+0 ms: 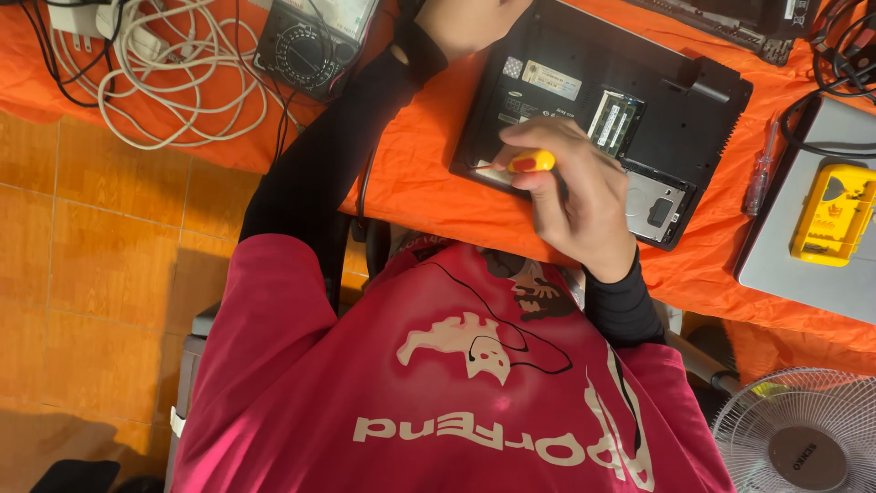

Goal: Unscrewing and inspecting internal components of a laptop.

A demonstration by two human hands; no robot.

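Note:
A black laptop [666, 100] lies bottom-up on the orange-covered table [411, 183], its memory and drive bays uncovered. My right hand [570, 196] grips a screwdriver with a yellow and red handle [532, 162], its tip at the laptop's near left corner. My left hand [461, 23] rests at the laptop's far left edge; only the wrist and the back of the hand show, so what the fingers do is hidden. Both arms wear black sleeves under a red shirt.
An analog multimeter [310, 41] and coiled white cables [173, 73] lie at the far left. A clear-handled screwdriver [759, 178], a silver laptop [803, 265] with a yellow device [832, 215] on it sit right. A white fan [803, 438] stands low right.

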